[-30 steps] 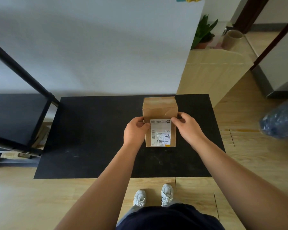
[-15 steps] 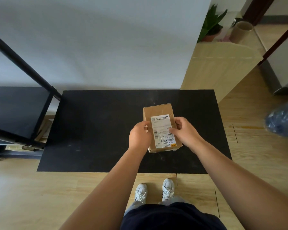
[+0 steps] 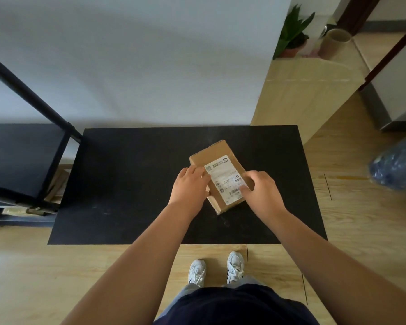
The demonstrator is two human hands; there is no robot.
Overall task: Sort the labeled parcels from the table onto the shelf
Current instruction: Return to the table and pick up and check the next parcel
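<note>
Two bare hands hold one cardboard parcel (image 3: 218, 177) over the middle of the black surface (image 3: 127, 184), label side up and turned askew. The left hand (image 3: 189, 187) closes on its left long edge, the right hand (image 3: 260, 192) on the right edge with fingers across the white shipping label (image 3: 224, 178); the grip is firm on both sides. The small, stiff box looks light, and its taped card may slide, so taking it by the opposite long edges seems soundest. Farther left stands the dark shelf (image 3: 19, 158), its near tier bare.
</note>
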